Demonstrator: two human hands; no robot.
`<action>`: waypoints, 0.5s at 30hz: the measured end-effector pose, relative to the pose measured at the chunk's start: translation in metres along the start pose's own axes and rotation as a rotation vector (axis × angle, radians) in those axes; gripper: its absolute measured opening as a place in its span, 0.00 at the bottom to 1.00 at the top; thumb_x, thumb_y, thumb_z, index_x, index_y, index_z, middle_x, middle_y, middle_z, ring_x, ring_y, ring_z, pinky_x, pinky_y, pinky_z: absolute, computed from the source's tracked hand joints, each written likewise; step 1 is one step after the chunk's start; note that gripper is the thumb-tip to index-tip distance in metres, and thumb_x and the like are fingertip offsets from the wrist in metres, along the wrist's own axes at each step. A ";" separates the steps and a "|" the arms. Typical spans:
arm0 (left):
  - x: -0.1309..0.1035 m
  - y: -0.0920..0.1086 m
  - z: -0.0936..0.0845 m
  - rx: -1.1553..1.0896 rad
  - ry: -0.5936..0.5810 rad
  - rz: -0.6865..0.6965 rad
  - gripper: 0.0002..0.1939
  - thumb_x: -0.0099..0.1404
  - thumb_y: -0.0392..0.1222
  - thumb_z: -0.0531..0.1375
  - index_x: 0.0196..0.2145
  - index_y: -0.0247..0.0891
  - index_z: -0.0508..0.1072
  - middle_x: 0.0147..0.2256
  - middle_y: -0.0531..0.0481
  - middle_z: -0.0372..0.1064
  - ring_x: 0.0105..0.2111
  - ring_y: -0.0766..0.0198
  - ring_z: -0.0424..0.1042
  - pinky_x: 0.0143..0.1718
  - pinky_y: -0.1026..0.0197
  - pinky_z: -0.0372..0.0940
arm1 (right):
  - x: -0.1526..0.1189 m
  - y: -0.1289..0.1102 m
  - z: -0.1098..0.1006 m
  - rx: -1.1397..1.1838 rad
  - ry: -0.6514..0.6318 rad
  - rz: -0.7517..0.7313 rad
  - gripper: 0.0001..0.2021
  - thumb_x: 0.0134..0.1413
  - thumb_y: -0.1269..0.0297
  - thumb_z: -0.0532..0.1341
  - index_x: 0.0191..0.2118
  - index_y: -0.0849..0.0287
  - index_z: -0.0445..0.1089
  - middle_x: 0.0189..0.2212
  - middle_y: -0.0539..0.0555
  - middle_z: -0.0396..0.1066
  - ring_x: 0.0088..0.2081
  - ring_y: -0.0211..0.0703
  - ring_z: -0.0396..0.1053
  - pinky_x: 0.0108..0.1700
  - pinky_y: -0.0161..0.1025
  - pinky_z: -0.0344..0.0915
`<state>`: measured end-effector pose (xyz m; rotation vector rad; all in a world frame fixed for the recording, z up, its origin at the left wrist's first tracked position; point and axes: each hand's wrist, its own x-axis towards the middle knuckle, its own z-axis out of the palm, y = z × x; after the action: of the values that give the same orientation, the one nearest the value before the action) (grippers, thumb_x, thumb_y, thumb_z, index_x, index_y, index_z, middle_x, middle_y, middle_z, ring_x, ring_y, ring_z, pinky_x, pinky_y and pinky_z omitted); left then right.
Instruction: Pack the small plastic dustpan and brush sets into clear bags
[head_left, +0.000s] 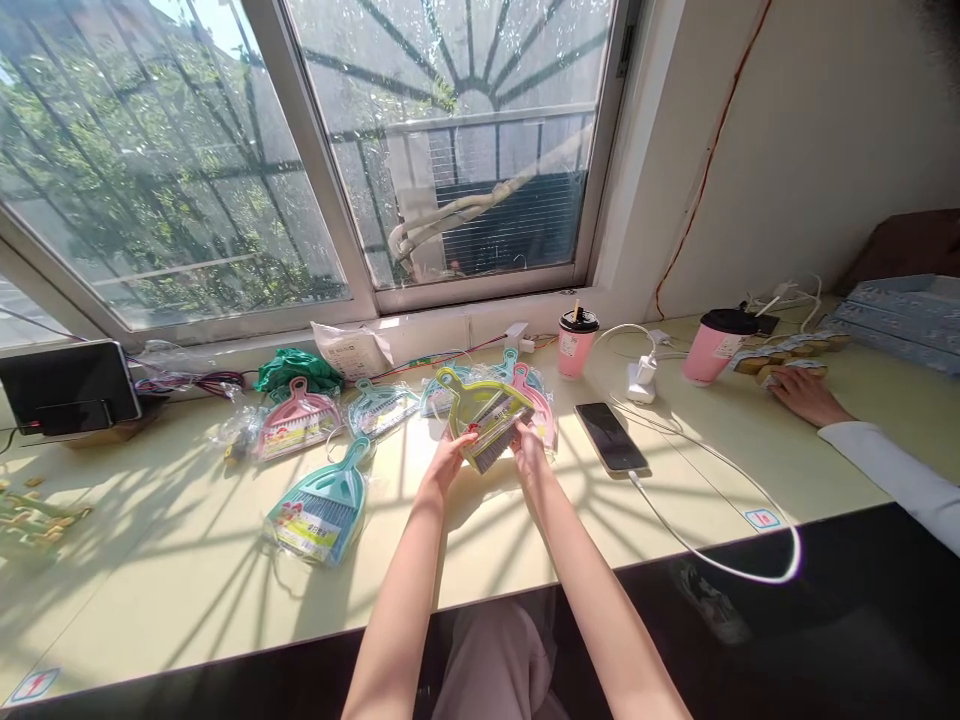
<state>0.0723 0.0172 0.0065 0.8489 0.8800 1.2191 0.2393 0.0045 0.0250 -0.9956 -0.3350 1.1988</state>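
Observation:
Both hands hold a yellow-green mini dustpan and brush set (pixel 474 403) in clear wrapping, tilted above the table. My left hand (pixel 448 458) grips its left edge, thumb on the front. My right hand (pixel 529 448) grips the right side near the brush. Behind it, partly covered, lie a pink dustpan set (pixel 546 412) and blue-green ones. Left of my hands a teal dustpan set (pixel 324 505) lies apart, its handle pointing away from me. Farther back are another pink dustpan set (pixel 298 425) and a blue-green dustpan set (pixel 379 408), also wrapped.
A phone (pixel 611 437) on a white cable (pixel 705 560) lies to the right, near a pink cup (pixel 576 345), a white charger (pixel 641 380) and a second pink cup (pixel 709 352). Another person's hand (pixel 806 395) rests far right. A dark tablet (pixel 71 385) stands left.

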 end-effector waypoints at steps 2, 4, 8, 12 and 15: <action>0.001 -0.001 0.001 -0.007 -0.004 0.015 0.41 0.55 0.33 0.81 0.66 0.47 0.84 0.49 0.45 0.90 0.59 0.40 0.86 0.73 0.40 0.73 | -0.001 -0.001 0.000 0.005 -0.013 -0.017 0.23 0.59 0.56 0.77 0.60 0.47 0.83 0.50 0.57 0.91 0.57 0.60 0.90 0.58 0.54 0.89; 0.002 -0.001 0.002 -0.021 0.013 0.028 0.43 0.52 0.33 0.82 0.65 0.47 0.84 0.47 0.47 0.89 0.57 0.41 0.86 0.73 0.40 0.72 | -0.002 0.000 0.000 0.009 -0.029 -0.025 0.26 0.56 0.60 0.77 0.61 0.47 0.82 0.51 0.56 0.91 0.57 0.60 0.90 0.59 0.53 0.88; 0.003 0.000 0.002 -0.079 0.069 0.043 0.43 0.50 0.32 0.83 0.64 0.44 0.85 0.43 0.49 0.88 0.56 0.42 0.87 0.74 0.39 0.70 | -0.004 0.004 0.000 -0.006 -0.154 -0.053 0.34 0.45 0.70 0.75 0.62 0.46 0.81 0.54 0.53 0.91 0.61 0.59 0.88 0.66 0.53 0.86; -0.001 0.003 0.002 -0.093 0.085 0.027 0.38 0.53 0.33 0.83 0.62 0.42 0.86 0.44 0.48 0.91 0.56 0.42 0.88 0.75 0.40 0.71 | -0.003 0.008 -0.001 0.025 -0.242 -0.100 0.38 0.41 0.72 0.76 0.62 0.46 0.81 0.54 0.52 0.91 0.64 0.63 0.86 0.72 0.61 0.84; -0.005 0.006 0.003 -0.065 0.113 0.010 0.37 0.55 0.33 0.83 0.62 0.40 0.87 0.43 0.48 0.91 0.57 0.40 0.89 0.74 0.40 0.73 | 0.001 0.008 -0.002 0.050 -0.267 -0.094 0.39 0.39 0.72 0.77 0.62 0.43 0.81 0.54 0.52 0.90 0.62 0.65 0.86 0.70 0.64 0.86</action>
<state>0.0720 0.0131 0.0141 0.7389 0.9231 1.3082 0.2363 0.0049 0.0166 -0.7693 -0.5532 1.2499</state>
